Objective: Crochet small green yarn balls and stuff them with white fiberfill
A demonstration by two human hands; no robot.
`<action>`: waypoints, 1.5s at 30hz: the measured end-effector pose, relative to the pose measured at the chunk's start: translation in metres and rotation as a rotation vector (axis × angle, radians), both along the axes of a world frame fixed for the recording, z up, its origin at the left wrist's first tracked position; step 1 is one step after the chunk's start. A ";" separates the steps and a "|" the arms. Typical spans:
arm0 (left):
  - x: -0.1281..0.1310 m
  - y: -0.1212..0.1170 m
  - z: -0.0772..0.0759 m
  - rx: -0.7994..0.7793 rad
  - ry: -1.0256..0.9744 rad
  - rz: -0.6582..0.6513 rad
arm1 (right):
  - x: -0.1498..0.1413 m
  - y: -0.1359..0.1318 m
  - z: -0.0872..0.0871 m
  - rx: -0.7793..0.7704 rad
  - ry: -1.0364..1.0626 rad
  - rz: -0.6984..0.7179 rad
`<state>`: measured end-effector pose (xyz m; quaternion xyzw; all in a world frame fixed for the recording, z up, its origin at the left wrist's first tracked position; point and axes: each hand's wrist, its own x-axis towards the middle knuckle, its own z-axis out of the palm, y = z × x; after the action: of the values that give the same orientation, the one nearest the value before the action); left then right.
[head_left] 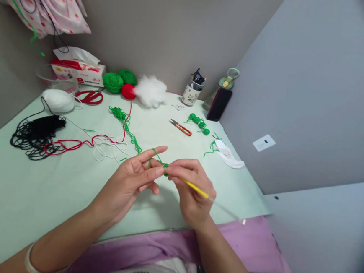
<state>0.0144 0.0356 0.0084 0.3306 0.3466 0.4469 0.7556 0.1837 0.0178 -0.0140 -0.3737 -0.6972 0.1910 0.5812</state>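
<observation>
Between thumb and fingers, my left hand (pixel 139 171) pinches a small green crochet piece (pixel 166 169). Green yarn (pixel 159 155) loops over its raised index finger and trails back to a loose green tangle (pixel 120 115). My right hand (pixel 193 188) is closed in a pen-like grip on a crochet hook (pixel 198 189) with a yellow handle and a thin shaft sticking out behind. The fingertips of both hands meet at the green piece, where the hook's tip is hidden.
Orange thread snips (pixel 181 127) and several small green balls (pixel 199 123) lie beyond my hands. Left are black yarn (pixel 40 136), white yarn (pixel 58 100) and red scissors (pixel 90 97). At the back stand a tissue box (pixel 78 71), white stuffing (pixel 150 91), a jar (pixel 191 93) and a phone (pixel 219 104).
</observation>
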 end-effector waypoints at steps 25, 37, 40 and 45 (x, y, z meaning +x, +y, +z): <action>0.001 -0.004 -0.006 0.061 0.068 -0.040 | 0.002 0.004 0.001 -0.100 0.124 0.056; -0.004 0.005 -0.005 -0.072 -0.122 -0.128 | 0.004 0.007 0.002 -0.049 0.254 0.055; -0.010 0.008 -0.008 -0.057 -0.118 -0.120 | 0.009 0.011 0.004 -0.215 0.460 0.099; -0.009 0.004 -0.009 0.005 -0.038 -0.108 | 0.009 0.011 0.004 -0.394 0.622 0.226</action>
<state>0.0051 0.0401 -0.0009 0.3422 0.3126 0.4126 0.7842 0.1932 0.0291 -0.0096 -0.3234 -0.4744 0.4882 0.6574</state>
